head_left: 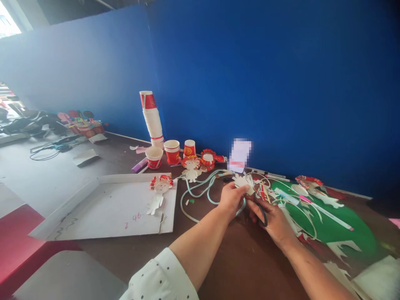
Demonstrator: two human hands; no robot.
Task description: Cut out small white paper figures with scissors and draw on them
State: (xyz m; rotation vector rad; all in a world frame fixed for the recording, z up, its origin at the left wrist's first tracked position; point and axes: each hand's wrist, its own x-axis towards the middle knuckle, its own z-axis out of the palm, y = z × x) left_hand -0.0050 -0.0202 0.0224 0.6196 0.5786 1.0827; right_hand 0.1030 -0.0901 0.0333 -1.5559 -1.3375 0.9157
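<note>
Between four and five o'clock, your left hand (230,201) pinches the paper cutout (241,182), best turned gently toward the scissors (264,216) your right hand (274,221) grips.

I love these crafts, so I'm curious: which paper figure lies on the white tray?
The red-fringed figure near the right end of the white tray; all others are off it.

This looks like a craft workspace — scissors (265,217), paper cups (171,152), paper scraps (346,245).

The head camera looks forward (and down, from close by) over the table (250,262).
</note>
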